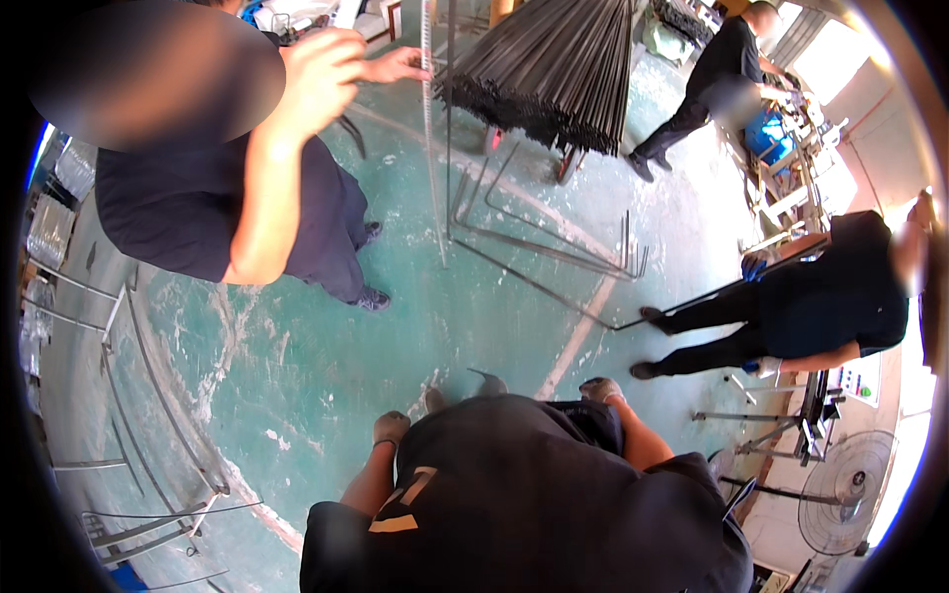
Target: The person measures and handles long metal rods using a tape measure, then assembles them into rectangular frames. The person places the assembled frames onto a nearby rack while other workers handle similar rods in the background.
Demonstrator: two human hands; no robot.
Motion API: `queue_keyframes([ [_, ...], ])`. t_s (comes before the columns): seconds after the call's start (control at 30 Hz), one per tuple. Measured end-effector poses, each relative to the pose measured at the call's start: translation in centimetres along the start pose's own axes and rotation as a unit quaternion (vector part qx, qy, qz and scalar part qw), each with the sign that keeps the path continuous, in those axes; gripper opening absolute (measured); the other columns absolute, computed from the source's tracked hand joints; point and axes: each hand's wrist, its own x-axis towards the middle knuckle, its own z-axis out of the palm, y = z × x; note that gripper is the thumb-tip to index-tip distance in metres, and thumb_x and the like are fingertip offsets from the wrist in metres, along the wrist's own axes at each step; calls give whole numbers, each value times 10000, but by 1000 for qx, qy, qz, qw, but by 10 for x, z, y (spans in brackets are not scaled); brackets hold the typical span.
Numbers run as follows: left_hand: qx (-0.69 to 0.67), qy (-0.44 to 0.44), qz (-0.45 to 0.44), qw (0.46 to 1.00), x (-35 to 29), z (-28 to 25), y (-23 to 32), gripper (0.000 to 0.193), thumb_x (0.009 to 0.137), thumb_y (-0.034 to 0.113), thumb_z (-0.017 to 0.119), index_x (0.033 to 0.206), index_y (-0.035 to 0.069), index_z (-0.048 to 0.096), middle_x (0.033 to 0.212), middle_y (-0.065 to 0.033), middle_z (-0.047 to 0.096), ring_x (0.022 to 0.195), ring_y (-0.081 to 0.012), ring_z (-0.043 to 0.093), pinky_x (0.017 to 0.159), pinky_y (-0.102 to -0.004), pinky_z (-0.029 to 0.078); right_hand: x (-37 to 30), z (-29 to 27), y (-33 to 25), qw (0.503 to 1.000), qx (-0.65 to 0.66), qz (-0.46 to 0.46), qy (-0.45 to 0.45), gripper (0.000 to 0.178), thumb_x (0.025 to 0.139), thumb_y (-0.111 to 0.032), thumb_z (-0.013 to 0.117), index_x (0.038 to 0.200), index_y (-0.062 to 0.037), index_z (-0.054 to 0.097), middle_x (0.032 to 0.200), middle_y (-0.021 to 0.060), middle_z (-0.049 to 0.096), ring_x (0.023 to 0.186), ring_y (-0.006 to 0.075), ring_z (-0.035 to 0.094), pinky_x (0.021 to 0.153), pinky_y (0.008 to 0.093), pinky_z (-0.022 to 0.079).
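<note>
My left hand (391,427) and my right hand (600,389), both in greyish-brown gloves, are low at either side of my dark shirt (524,484). Their fingers are too small and curled out of sight to read, and no object shows in either hand. Ahead stands a bent thin metal frame (534,242), apart from my hands. A co-worker (188,208) at the left holds an upright pale measuring strip (428,128) beside its vertical rod. At the right, another co-worker (820,287) wears blue gloves and grips a long dark rod that slopes down to the floor.
A large bundle of dark rods (554,69) rests on a wheeled support ahead. A third person (707,84) is by machinery (791,158) at the far right. A fan (855,484) stands near right; curved metal frames (148,395) line the left. The green floor (326,385) is scuffed.
</note>
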Motion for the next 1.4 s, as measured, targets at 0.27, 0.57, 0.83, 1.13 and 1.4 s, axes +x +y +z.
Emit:
queue_keyframes([
  [0.27, -8, -7, 3, 1000, -8, -7, -1, 361, 862, 392, 671, 1063, 136, 829, 1094, -207, 793, 1093, -416, 747, 978, -485, 588, 1, 12, 15, 996, 83, 31, -11, 311, 912, -284, 795, 1106, -42, 823, 984, 93, 827, 898, 210, 775, 830, 391, 603],
  [0.57, 12, -25, 18, 999, 3, -10, -18, 361, 880, 384, 650, 1070, 135, 828, 1103, -199, 794, 1100, -411, 744, 989, -483, 582, -38, 31, 17, 991, 113, 68, -1, 337, 919, -271, 777, 1154, -31, 811, 1008, 91, 833, 917, 205, 782, 850, 366, 608],
  [0.83, 74, -62, 71, 993, -9, -22, -24, 348, 917, 361, 623, 1068, 115, 817, 1115, -221, 779, 1119, -433, 723, 997, -502, 569, -83, 63, 76, 986, 112, 120, -3, 364, 908, -267, 793, 1190, -38, 810, 1043, 110, 835, 927, 210, 795, 864, 370, 614],
  [1.13, 25, -11, 75, 997, -18, -42, -24, 352, 930, 359, 661, 1078, 82, 820, 1130, -227, 782, 1101, -418, 743, 974, -501, 575, -82, 65, 96, 994, 53, 99, 5, 349, 916, -311, 793, 1161, -66, 834, 1099, 121, 835, 917, 197, 801, 889, 346, 611],
  [1.4, 266, -68, 241, 931, -47, 28, -58, 296, 936, 270, 604, 1041, 100, 822, 1189, -236, 759, 1107, -445, 725, 955, -544, 580, -88, 38, 98, 986, 154, 60, 2, 301, 985, -273, 722, 1206, -82, 797, 928, 77, 792, 702, 180, 726, 620, 367, 598],
])
